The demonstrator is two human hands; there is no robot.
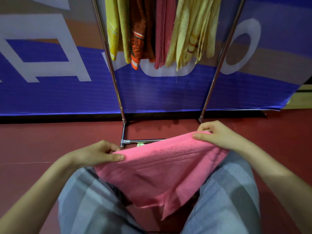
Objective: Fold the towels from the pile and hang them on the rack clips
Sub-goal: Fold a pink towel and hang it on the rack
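A pink towel (162, 169) hangs doubled between my hands, its lower edges drooping between my knees. My left hand (101, 153) pinches its near left corner between thumb and fingers. My right hand (217, 134) pinches the far right corner, held a little higher. Behind stands the metal rack (116, 85), its two slanted poles rising out of the top of the frame. Several folded towels hang between the poles: yellow (116, 27), orange (139, 39), dark pink (163, 31) and pale yellow (192, 31). The clips are out of view above.
The rack's base bar (143, 141) lies on the dark red floor (33, 146) just beyond the towel, with a small green object (140, 144) under it. A blue banner with white letters (50, 92) covers the wall behind. My legs in plaid trousers (87, 200) fill the bottom.
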